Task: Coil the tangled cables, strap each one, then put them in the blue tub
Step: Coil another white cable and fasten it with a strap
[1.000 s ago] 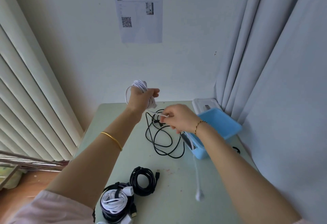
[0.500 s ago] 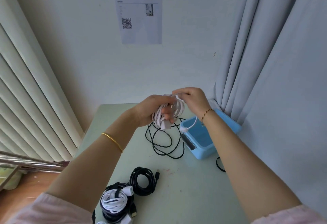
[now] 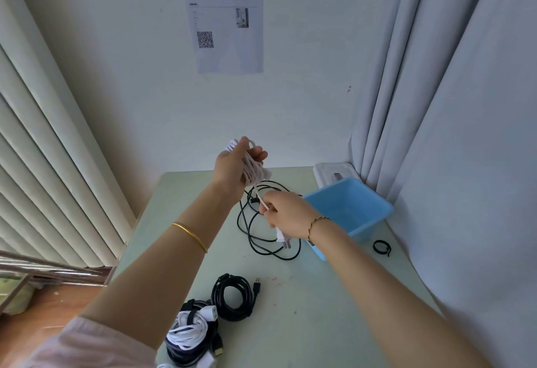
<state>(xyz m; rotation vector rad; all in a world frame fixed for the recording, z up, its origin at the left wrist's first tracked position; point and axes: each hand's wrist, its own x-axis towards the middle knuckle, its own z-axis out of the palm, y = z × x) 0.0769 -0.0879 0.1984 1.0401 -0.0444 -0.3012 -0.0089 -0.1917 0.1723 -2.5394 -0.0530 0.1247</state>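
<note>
Bottom centre: strapped coils (image 3: 189, 330) lie on the surface (image 3: 319, 309). Mid-frame: left hand (image 3: 235, 168) raised, fingers wrapped round the white cable (image 3: 254, 171) bundle. Loose black cable (image 3: 255, 239) lies beneath. Right hand (image 3: 287, 215) fingers pinch the white tail. Blue tub (image 3: 348, 208) right of centre, on the surface.

Two hands: left hand (image 3: 232, 170), right hand (image 3: 287, 216). Two bracelets (image 3: 190, 235), one per wrist. One blue tub (image 3: 386, 210). One white cable (image 3: 252, 170), one loose black cable (image 3: 252, 239), one black coil (image 3: 232, 298), and a heap (image 3: 189, 335) of at least two more coils. One loose strap (image 3: 381, 248). One sheet of paper (image 3: 226, 16).
</note>
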